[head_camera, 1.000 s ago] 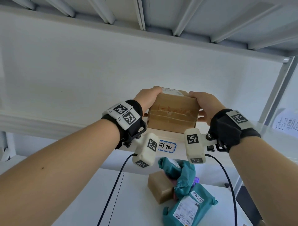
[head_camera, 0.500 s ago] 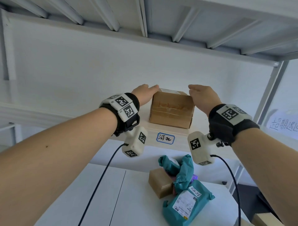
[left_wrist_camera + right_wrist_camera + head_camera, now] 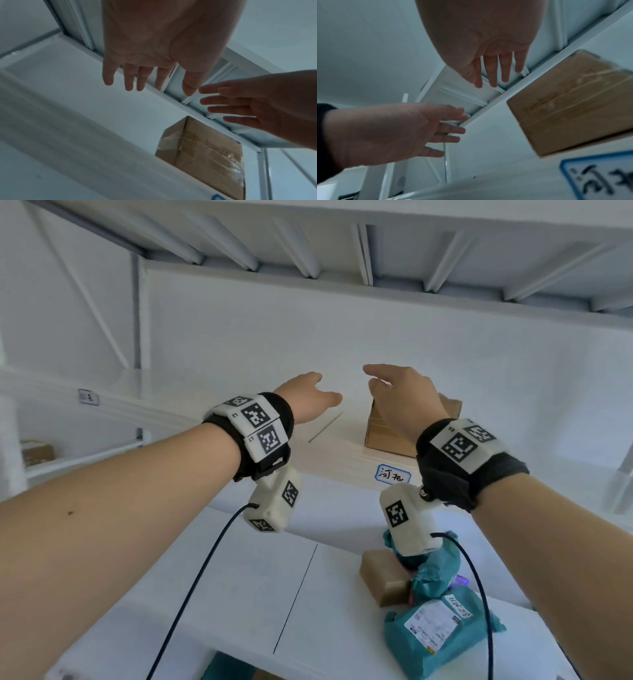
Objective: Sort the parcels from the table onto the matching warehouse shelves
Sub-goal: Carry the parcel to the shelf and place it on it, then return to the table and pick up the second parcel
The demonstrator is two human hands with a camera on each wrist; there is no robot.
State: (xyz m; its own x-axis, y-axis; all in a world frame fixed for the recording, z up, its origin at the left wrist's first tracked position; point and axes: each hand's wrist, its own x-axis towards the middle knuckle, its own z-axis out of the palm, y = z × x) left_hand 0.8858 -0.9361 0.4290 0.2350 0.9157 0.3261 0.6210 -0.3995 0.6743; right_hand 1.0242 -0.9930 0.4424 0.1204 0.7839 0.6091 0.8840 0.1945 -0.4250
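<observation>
Placement of one parcel, judged all but finished. Brown taped cardboard box (image 3: 387, 429) set on the white shelf board (image 3: 329, 453), directly above the blue-bordered handwritten label (image 3: 393, 474) stuck on the board's front edge. Sits flat and upright, close to that edge.

Left hand (image 3: 305, 400) up and to the left of the label, fingers straight and spread, holding nothing, well clear of the box. Right hand (image 3: 400, 402) right above the label, between the camera and the box in the head view; fingers likewise loose and splayed, grasping nothing. From the left wrist view, apart from the carton, not touching it. Both grips released, then.

Below the label, on the white table (image 3: 239, 577): small tan box-shaped parcel (image 3: 383, 580), crumpled teal plastic mailer (image 3: 435, 570) beside it, and flat teal plastic mailer with a white shipping sticker (image 3: 435, 631) nearest the camera. Three left to sort, by this count.

Next move, as a judgement: lower both hands beneath the label to that cluster, pick one parcel, read its sticker, and match it to a shelf tag. Calls for care with the soft mailers, likely to sag and slip in a loose hold. Worth minding the wrist cables near the pile, too.
</observation>
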